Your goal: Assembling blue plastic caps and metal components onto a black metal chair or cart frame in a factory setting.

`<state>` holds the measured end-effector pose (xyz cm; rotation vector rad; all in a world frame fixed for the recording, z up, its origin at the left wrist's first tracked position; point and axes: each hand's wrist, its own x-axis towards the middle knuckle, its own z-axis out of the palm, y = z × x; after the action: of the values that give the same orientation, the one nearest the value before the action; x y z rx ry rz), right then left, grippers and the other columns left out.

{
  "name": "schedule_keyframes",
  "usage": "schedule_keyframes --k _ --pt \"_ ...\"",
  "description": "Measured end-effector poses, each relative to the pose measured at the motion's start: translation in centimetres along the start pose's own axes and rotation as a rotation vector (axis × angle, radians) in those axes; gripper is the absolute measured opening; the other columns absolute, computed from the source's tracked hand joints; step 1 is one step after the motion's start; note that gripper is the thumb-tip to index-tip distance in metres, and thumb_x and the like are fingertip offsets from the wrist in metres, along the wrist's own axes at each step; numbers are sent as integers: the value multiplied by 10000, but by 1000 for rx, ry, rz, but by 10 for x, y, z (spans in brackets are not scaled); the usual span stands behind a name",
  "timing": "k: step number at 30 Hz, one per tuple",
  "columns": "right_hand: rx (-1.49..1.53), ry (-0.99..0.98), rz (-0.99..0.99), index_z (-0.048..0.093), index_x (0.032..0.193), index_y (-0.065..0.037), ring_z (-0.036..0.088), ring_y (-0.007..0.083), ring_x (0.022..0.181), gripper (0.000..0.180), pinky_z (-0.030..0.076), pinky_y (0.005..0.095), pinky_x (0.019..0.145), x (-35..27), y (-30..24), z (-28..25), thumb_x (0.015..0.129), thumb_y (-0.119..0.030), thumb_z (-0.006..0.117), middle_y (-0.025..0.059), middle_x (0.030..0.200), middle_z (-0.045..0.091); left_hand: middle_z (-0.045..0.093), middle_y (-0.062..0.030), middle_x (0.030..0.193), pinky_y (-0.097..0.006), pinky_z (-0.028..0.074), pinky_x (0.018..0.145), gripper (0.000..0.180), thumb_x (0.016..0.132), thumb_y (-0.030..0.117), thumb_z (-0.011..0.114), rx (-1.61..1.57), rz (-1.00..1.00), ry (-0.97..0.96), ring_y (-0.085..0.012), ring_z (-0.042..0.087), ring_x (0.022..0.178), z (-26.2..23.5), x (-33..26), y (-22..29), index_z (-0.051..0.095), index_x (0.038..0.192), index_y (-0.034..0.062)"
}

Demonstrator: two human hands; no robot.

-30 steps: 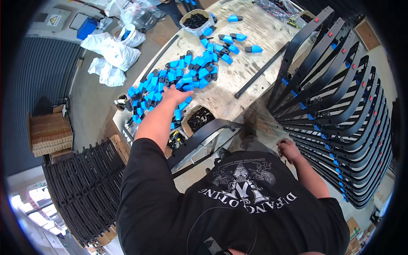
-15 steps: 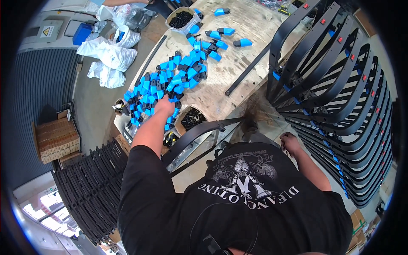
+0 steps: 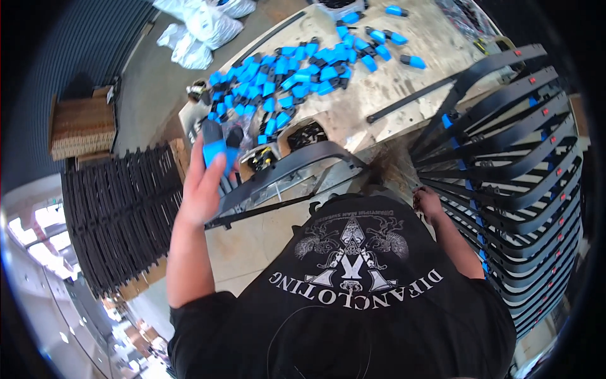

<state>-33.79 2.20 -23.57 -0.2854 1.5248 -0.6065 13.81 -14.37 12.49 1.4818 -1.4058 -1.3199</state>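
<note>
Raised at the left, my left hand [image 3: 205, 180] is closed around a blue-and-black plastic part [image 3: 216, 150]; a second one may be beside it, but I cannot tell. Just right of that hand lies a curved black frame [image 3: 306, 153], along the near side of the table. A loose heap of similar blue-and-black parts [image 3: 297, 77] covers the left of the worktable [image 3: 360, 114]. My right hand [image 3: 427, 201] hangs low on the right with curled fingers, close to a stack of black frames [image 3: 505, 183]. Whatever it may hold is hidden.
A box of small black pieces [image 3: 306, 136] sits at the table's near edge, with a long black bar [image 3: 410, 100] farther right. Black metal parts [image 3: 120, 215] are stacked at the left, before a pile of cardboard [image 3: 82, 129]. White sacks [image 3: 202, 35] lie beyond the table.
My left hand has come away from the heap, back and left, bringing a blue-and-black part. The head view has shifted, and my right hand stays near the frame stack.
</note>
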Motion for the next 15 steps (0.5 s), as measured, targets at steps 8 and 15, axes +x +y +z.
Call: schedule_keyframes --k 8,15 --pt "-117 -35 -47 565 1065 -13 540 189 546 179 463 347 478 -16 -21 74 897 -57 519 64 729 563 625 -37 1044 -271 505 725 605 1012 190 630 -191 -467 -322 -119 602 848 -59 -185 -109 380 1547 57" --pt "-482 -30 -119 620 1041 -15 589 180 594 185 498 335 518 -48 -3 134 885 -75 543 65 726 596 603 -255 1315 -438 479 1016 683 993 398 590 494 -532 508 -436 592 1206 -42 -143 -316 374 1496 -10"
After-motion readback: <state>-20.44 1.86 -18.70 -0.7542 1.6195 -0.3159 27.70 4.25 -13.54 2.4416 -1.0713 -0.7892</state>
